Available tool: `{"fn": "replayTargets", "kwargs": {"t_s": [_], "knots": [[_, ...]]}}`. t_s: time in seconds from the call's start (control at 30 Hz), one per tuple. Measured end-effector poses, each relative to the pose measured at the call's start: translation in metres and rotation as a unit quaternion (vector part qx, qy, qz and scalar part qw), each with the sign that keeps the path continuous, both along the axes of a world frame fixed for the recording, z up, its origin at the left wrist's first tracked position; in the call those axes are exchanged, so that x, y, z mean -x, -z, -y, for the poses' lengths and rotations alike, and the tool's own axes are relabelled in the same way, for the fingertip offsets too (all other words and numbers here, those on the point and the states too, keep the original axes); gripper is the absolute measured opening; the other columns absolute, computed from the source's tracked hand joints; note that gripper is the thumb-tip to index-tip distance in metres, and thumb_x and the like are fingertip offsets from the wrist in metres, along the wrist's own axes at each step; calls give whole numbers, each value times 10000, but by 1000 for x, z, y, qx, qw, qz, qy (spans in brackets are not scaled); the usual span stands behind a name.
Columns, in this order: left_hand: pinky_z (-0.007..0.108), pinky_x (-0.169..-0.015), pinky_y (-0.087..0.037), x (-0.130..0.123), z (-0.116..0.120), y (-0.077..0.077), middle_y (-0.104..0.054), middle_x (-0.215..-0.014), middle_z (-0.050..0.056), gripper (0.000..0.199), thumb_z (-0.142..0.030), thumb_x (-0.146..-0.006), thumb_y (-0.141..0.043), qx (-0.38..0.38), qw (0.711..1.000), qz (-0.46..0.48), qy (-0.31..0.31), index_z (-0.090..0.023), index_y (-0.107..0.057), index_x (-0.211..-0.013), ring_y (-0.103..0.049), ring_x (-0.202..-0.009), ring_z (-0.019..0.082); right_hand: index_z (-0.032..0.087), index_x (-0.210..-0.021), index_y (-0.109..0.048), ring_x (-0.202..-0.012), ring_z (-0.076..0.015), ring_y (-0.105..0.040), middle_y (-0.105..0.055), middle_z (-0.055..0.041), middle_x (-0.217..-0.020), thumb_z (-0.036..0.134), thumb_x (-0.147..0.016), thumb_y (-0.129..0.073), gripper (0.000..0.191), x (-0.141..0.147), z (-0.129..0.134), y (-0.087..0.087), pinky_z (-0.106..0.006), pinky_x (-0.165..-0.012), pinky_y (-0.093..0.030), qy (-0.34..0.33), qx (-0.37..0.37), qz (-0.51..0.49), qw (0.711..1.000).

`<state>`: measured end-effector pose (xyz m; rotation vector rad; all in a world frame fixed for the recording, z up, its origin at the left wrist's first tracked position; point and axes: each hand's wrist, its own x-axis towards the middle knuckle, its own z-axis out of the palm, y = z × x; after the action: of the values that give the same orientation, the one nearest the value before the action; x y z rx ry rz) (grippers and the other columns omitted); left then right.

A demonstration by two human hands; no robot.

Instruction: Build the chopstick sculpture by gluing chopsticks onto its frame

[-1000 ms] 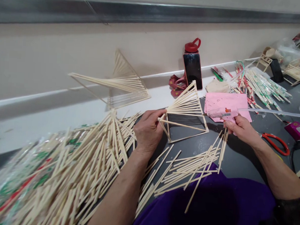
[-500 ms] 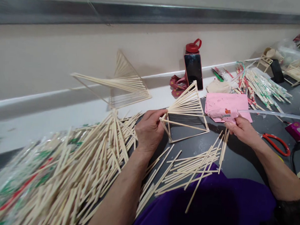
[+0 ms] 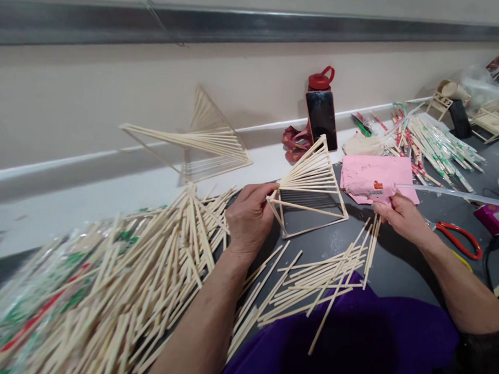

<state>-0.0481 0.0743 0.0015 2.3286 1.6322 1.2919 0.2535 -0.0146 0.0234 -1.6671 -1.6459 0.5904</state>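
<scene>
My left hand [image 3: 251,217] is closed on the left corner of a small frame of wooden chopsticks [image 3: 310,211], whose upper sticks fan out into a twisted surface. In my right hand [image 3: 403,216] is a pink glue gun [image 3: 371,191], gripped by its handle, with a long clear glue stick [image 3: 451,193] running out of its back end. The gun's nozzle points left at the frame's right side; whether it touches there I cannot tell. Loose chopsticks [image 3: 324,278] lie just below the frame, partly over purple cloth [image 3: 412,332].
A big heap of chopsticks [image 3: 146,276] and wrapped ones fills the left. Behind stands a similar finished-looking stick structure [image 3: 210,141]. A phone [image 3: 322,121] leans on a red-capped bottle [image 3: 320,78]. Pink sheets [image 3: 399,169], red-handled pliers [image 3: 462,240] and more wrapped chopsticks [image 3: 441,143] lie right.
Almost nothing differs. The view has shifted very slightly; both hands keep their hold on the chopstick frame and the glue gun.
</scene>
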Motion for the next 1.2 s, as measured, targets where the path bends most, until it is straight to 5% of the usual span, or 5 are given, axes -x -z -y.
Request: {"fn": "replayTargets", "kwargs": {"t_s": [0.43, 0.67, 0.9, 1.07, 1.2], "knots": [[301, -774, -510, 1, -2, 2, -742, -916, 74, 276, -335, -892, -525, -25, 1000, -6, 11, -183, -746, -953, -682, -841, 197, 172, -852, -616, -503, -99, -522, -613, 12, -595, 590, -698, -711, 455, -21, -14, -7, -214, -482, -415, 103, 42, -365, 924], [284, -746, -510, 1, -4, 4, -743, -896, 65, 253, -296, -888, -537, -55, 998, -15, 19, -176, -747, -960, -686, -816, 190, 124, -758, -656, -527, -141, -547, -628, -41, -590, 531, -810, -570, 419, -40, -48, 8, -239, -487, -353, 179, 158, -26, 971], [257, -748, -511, 3, -6, 8, -740, -905, 48, 225, -246, -872, -552, -69, 997, -17, 22, -182, -745, -968, -690, -820, 172, 73, -910, -754, -897, -335, -684, -724, -241, -942, 485, -916, -440, 517, -16, -37, -25, -360, -697, -455, 226, 142, 375, 888], [249, -745, -506, 3, -6, 9, -738, -909, 47, 216, -231, -869, -563, -72, 997, -15, 28, -179, -744, -975, -688, -822, 168, 166, -896, -748, -732, -183, -687, -748, -81, -939, 275, -889, -503, 268, 22, -35, -17, -271, -685, -466, -5, 27, 169, 985], [249, -740, -504, 3, -6, 8, -738, -903, 47, 213, -234, -872, -563, -80, 996, -18, 31, -178, -743, -972, -687, -817, 169, 167, -889, -724, -557, -110, -638, -707, -5, -746, 257, -857, -505, 239, 47, -50, 7, -222, -605, -469, -84, 60, -70, 992]]}}
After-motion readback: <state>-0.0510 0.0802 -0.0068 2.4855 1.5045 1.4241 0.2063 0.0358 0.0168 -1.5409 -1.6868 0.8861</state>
